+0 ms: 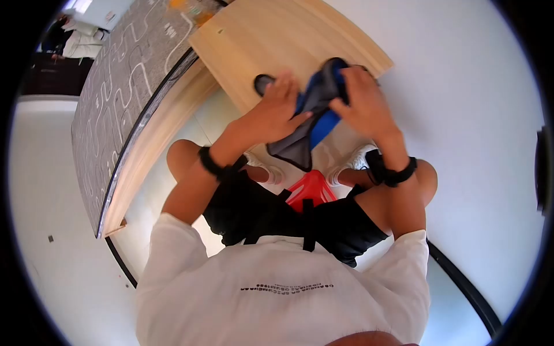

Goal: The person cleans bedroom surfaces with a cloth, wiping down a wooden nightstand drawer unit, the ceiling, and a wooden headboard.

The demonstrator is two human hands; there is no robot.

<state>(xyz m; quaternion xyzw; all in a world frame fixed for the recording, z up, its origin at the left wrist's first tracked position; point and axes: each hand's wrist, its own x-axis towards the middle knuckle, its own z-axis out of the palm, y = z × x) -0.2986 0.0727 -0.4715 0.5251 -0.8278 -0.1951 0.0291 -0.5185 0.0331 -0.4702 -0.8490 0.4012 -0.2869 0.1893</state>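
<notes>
A floppy grey and blue fabric piece [314, 106] with black edging lies folded over the front edge of the wooden board, its pointed lower end hanging down. I cannot make out exactly what kind of article it is. My left hand [278, 111] rests against its left part, fingers stretched out and slightly blurred, thumb apart on the grey fabric. A dark rounded end of the piece shows beyond those fingers. On the right side, my right hand [365, 102] has its fingers bent over the bunched dark part, with the thumb on the near side.
The wooden board [277, 34] adjoins a bed with a grey patterned mattress [135, 81] on the left. A white wall [461, 104] stands close on the right. Between my feet is a red plastic bag [310, 190]. A person [56, 36] is in the far left background.
</notes>
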